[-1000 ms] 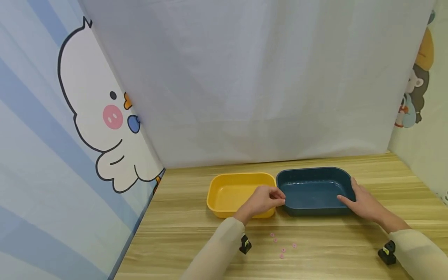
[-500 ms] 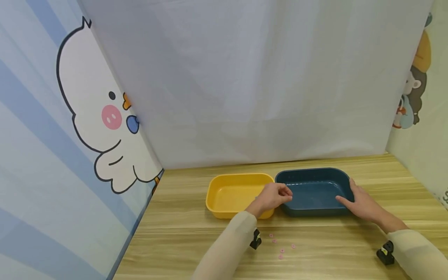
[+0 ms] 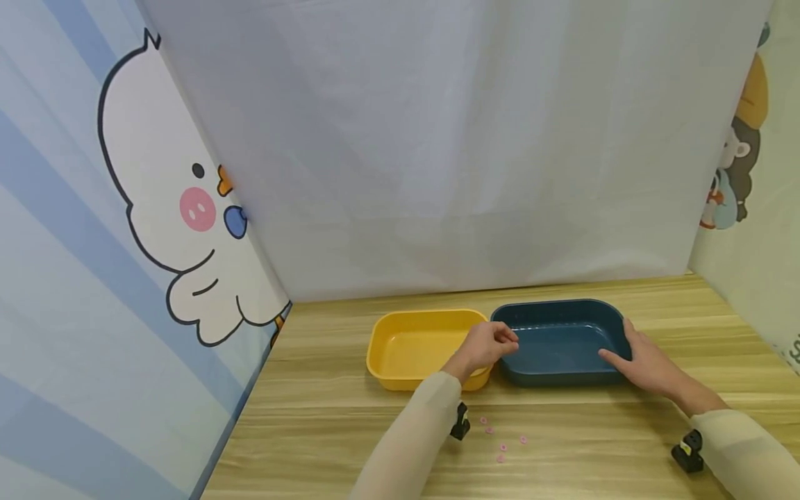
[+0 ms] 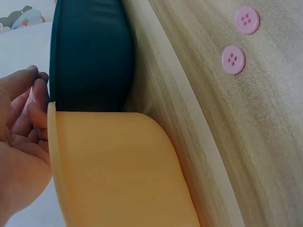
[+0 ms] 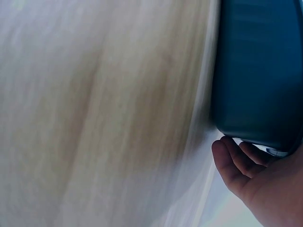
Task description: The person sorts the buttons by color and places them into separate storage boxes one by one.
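Observation:
My left hand point(image 3: 480, 347) hovers above the rims where the yellow tray point(image 3: 400, 382) meets the dark blue tray point(image 3: 556, 380). Its thumb and fingers are curled in close together. Whether something small sits between them is hidden, also in the left wrist view. At the blue tray's right front corner, my right hand point(image 3: 653, 368) holds the wall, thumb over the rim. The right wrist view has its fingers point(image 5: 232, 165) against the tray's outer end. Several small pink buttons point(image 3: 503, 448) lie on the table in front of the trays; a pink button point(image 4: 247, 20) shows four holes.
Both trays stand side by side on the wood-grain table point(image 3: 312, 417). Behind the table hangs a pale curtain point(image 3: 469, 173). A printed wall covering point(image 3: 94, 312) runs along the left. A black wrist camera point(image 3: 689, 451) sits at the right sleeve.
My left hand has moved right from the yellow tray to over the blue tray's edge, then slightly back. The right hand stays at the blue tray, and the buttons have not moved.

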`<move>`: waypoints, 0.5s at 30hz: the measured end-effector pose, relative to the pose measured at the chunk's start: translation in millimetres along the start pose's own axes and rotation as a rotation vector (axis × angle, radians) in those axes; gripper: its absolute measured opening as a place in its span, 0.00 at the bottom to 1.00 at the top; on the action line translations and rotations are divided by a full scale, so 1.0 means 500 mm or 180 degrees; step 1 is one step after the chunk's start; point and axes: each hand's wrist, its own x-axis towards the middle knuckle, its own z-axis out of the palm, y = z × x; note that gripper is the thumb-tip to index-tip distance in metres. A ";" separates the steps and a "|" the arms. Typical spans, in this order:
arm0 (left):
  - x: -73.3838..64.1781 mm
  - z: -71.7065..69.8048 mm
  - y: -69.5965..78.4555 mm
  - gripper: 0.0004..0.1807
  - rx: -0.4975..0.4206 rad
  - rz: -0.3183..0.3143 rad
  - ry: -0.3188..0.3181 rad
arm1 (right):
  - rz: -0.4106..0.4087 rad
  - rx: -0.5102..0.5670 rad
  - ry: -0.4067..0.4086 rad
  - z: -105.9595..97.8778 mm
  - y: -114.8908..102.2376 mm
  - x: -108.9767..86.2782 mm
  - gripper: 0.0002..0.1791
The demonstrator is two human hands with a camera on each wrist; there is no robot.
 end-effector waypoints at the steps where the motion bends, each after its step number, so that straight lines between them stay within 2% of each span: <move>1: -0.001 0.000 0.002 0.02 0.0025 0.0001 0.0003 | -0.0006 0.0010 0.0001 0.000 0.000 0.000 0.54; 9: 0.001 0.002 0.003 0.04 -0.0030 -0.0118 0.0035 | -0.0001 0.0018 0.0007 0.001 -0.003 0.000 0.55; 15: 0.001 0.003 -0.005 0.11 -0.0041 -0.0082 0.0110 | 0.0001 -0.0008 0.0003 0.000 -0.003 -0.001 0.54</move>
